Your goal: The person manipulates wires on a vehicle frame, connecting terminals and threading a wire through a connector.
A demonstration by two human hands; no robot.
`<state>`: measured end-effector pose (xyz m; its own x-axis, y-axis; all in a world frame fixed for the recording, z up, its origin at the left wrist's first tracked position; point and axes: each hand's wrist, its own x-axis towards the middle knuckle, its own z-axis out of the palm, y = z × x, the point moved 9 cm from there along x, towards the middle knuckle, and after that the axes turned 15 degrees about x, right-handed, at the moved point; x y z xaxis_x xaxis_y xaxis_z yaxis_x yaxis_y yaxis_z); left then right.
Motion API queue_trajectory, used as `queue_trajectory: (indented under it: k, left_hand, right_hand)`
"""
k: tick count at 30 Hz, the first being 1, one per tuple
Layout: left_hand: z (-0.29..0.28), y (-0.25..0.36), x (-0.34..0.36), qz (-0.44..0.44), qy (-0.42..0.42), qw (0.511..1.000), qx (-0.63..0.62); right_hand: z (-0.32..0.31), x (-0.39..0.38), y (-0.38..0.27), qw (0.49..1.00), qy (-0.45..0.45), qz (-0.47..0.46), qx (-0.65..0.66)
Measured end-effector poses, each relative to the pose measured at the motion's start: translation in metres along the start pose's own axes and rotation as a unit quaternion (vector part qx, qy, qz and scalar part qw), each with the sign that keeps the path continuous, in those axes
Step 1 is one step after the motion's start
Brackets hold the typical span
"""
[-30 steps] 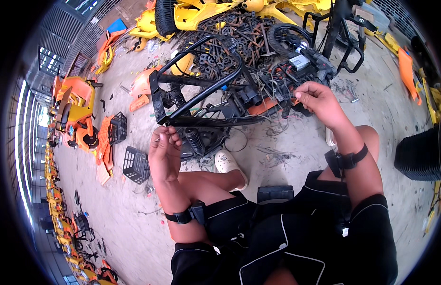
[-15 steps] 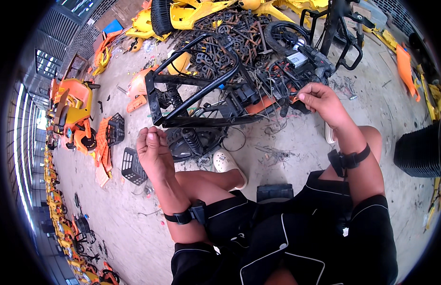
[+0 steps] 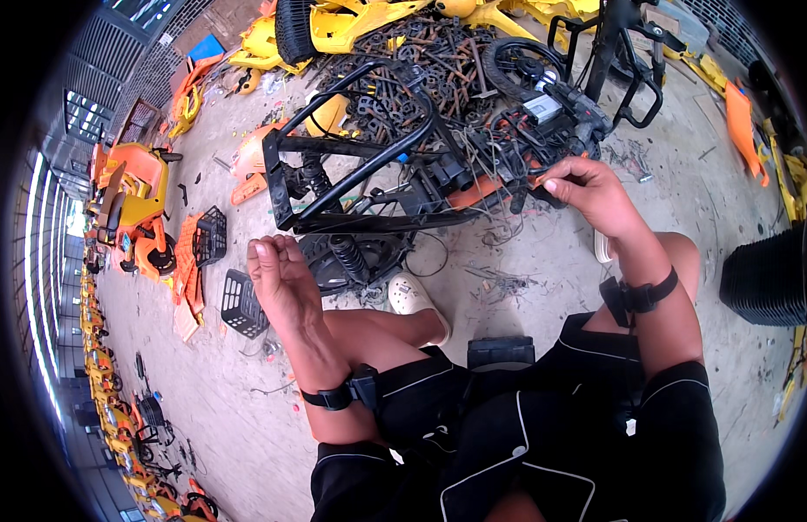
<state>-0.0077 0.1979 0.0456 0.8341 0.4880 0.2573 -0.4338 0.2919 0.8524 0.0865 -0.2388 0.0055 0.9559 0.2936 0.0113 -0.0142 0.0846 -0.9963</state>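
Just beyond the left hand (image 3: 286,283) and reaching rightward to the right hand (image 3: 592,193), on the grey concrete floor (image 3: 490,304): a stripped black tubular metal frame (image 3: 366,173), squared end near the left hand, cluttered end near the right. Left fingers curled, thumb near them; impossible to tell whether touching or pinching something small. Right thumb and forefinger close together beside a tangle of thin dark cables (image 3: 499,165); impossible to tell whether clamped on one.

Glossy along the looped upper tube of the frame, open between the long lower bars. Inside the frame, one black coil spring (image 3: 314,177); below its near bar, a second black coil-spring damper (image 3: 349,258). Under the cluttered end, an orange plastic strip (image 3: 478,193); past the cables, a pale silver rectangular box (image 3: 542,109).

Toward the floor's far edge, a heap of rusty dark metal parts (image 3: 429,78). Near the left forearm, a black lattice plastic basket (image 3: 241,304). By the floor's right edge, stacked black plastic tubs (image 3: 764,274).
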Motion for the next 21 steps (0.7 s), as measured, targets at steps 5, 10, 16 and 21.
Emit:
queue_trajectory:
  k: [5, 10, 16, 21]
  left_hand:
    - [0.000, -0.004, 0.001, -0.006, 0.011, 1.000, 0.001]
    - [-0.002, -0.007, 0.002, -0.008, 0.025, 1.000, 0.002]
    - [-0.001, -0.012, 0.002, -0.029, 0.035, 0.999, 0.003]
    - [0.001, -0.015, 0.001, -0.046, 0.066, 0.997, -0.014]
  right_hand:
    - [-0.002, -0.001, -0.005, 0.999, 0.020, -0.009, -0.030]
    - [-0.003, 0.000, -0.007, 0.998, 0.019, -0.030, -0.045]
    - [-0.002, -0.001, -0.009, 0.995, -0.006, -0.085, -0.052]
    - [0.000, -0.002, -0.013, 0.988, 0.008, -0.111, -0.106]
